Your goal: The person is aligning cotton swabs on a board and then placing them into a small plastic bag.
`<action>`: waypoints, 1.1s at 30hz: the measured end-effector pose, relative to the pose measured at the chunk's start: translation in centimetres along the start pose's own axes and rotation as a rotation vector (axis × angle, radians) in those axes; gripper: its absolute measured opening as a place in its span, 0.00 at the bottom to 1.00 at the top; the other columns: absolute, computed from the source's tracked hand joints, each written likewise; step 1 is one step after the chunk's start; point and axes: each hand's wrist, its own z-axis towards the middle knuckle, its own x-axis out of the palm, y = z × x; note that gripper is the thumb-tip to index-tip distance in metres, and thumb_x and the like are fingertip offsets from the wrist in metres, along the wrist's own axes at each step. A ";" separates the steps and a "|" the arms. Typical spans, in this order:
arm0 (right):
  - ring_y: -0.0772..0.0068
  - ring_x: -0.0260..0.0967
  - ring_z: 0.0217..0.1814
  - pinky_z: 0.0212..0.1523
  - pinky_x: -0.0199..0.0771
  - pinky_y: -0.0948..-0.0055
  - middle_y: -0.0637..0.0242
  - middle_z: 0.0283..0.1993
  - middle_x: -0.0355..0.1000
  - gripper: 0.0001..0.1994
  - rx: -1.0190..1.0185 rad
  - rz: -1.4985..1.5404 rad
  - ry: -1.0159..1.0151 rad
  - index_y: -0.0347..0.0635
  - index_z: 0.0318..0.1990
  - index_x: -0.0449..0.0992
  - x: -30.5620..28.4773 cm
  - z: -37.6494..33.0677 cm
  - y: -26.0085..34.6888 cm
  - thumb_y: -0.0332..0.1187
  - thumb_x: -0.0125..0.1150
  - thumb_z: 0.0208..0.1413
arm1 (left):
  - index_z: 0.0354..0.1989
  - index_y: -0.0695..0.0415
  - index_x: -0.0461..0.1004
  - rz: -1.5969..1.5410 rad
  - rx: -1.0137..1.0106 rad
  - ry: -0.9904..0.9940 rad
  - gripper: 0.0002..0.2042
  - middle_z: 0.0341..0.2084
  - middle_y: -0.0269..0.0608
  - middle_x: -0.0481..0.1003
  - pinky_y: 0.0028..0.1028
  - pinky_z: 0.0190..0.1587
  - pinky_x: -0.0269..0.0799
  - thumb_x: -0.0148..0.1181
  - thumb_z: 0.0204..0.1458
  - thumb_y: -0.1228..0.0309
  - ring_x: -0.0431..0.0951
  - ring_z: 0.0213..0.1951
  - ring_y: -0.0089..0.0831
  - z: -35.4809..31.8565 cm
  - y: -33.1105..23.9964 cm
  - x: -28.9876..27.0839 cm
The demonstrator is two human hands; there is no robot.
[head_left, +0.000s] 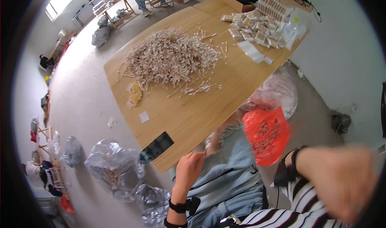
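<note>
My left hand [190, 167] is beside the near edge of the wooden table [189, 117], above my jeans. Its fingers are curled in, and nothing shows in them. A dark phone-like slab [160, 144] lies on the table corner closest to it. My right hand [341, 177] is raised at the lower right, away from the table; motion smears its fingers, so what it holds, if anything, cannot be made out. A big heap of cotton swabs [169, 57] covers the table's middle, with a small loose bunch of swabs [199, 88] in front.
Packed swab bundles [257, 27] and a clear plastic bag [291, 29] crowd the far right corner. Yellow packets [134, 94] and a white card [144, 116] lie at the left. A red bag [267, 137] hangs beside my leg. Grey plastic bags [116, 163] stand on the floor.
</note>
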 end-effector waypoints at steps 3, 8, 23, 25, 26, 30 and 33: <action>0.60 0.59 0.67 0.66 0.57 0.63 0.59 0.62 0.68 0.19 0.708 -0.341 0.773 0.39 0.56 0.70 1.1 -16.9 -7.8 0.33 0.61 0.58 | 0.37 0.58 0.78 0.031 -0.061 0.040 0.05 0.31 0.46 0.78 0.38 0.38 0.71 0.60 0.52 0.74 0.77 0.34 0.47 -0.8 1.1 0.2; 0.54 0.56 0.71 0.72 0.49 0.53 0.54 0.65 0.65 0.24 0.667 -0.553 1.529 0.43 0.60 0.68 -7.0 -35.5 -20.3 0.35 0.62 0.56 | 0.37 0.56 0.78 0.049 -0.078 0.024 0.06 0.31 0.43 0.78 0.36 0.37 0.70 0.61 0.52 0.75 0.77 0.34 0.44 -1.9 1.5 0.2; 0.59 0.76 0.39 0.56 0.66 0.59 0.59 0.35 0.79 0.11 0.917 -0.910 1.505 0.50 0.36 0.82 -6.0 -39.0 -21.2 0.40 0.54 0.59 | 0.38 0.56 0.78 0.074 -0.187 -0.026 0.07 0.30 0.39 0.77 0.34 0.36 0.69 0.61 0.51 0.77 0.77 0.33 0.40 -2.8 2.6 -0.4; 0.59 0.76 0.40 0.54 0.68 0.61 0.60 0.35 0.79 0.10 0.979 -0.885 1.355 0.49 0.36 0.81 -7.2 -39.1 -22.9 0.40 0.55 0.58 | 0.38 0.57 0.78 0.068 -0.153 -0.024 0.07 0.30 0.39 0.77 0.34 0.36 0.69 0.61 0.51 0.77 0.76 0.32 0.40 -2.2 2.3 -0.2; 0.60 0.76 0.41 0.51 0.71 0.64 0.61 0.36 0.80 0.10 1.038 -0.849 1.201 0.48 0.36 0.81 -7.9 -38.9 -24.2 0.41 0.56 0.58 | 0.38 0.57 0.78 0.055 -0.136 -0.017 0.07 0.30 0.40 0.77 0.34 0.36 0.69 0.61 0.50 0.78 0.76 0.32 0.40 -1.9 2.0 0.0; 0.62 0.77 0.44 0.47 0.73 0.66 0.62 0.38 0.80 0.11 1.193 -0.710 0.997 0.44 0.37 0.80 -7.7 -37.0 -25.6 0.40 0.60 0.56 | 0.39 0.58 0.78 0.040 -0.159 0.008 0.06 0.31 0.40 0.78 0.33 0.41 0.71 0.60 0.52 0.77 0.78 0.36 0.37 -1.5 1.4 0.0; 0.66 0.76 0.45 0.47 0.72 0.67 0.61 0.40 0.79 0.09 1.013 -0.342 0.995 0.40 0.37 0.77 -2.5 -33.7 -18.0 0.37 0.59 0.58 | 0.50 0.59 0.75 -0.399 -0.428 -0.061 0.12 0.39 0.43 0.79 0.33 0.48 0.72 0.57 0.58 0.73 0.79 0.43 0.36 -1.8 0.8 0.1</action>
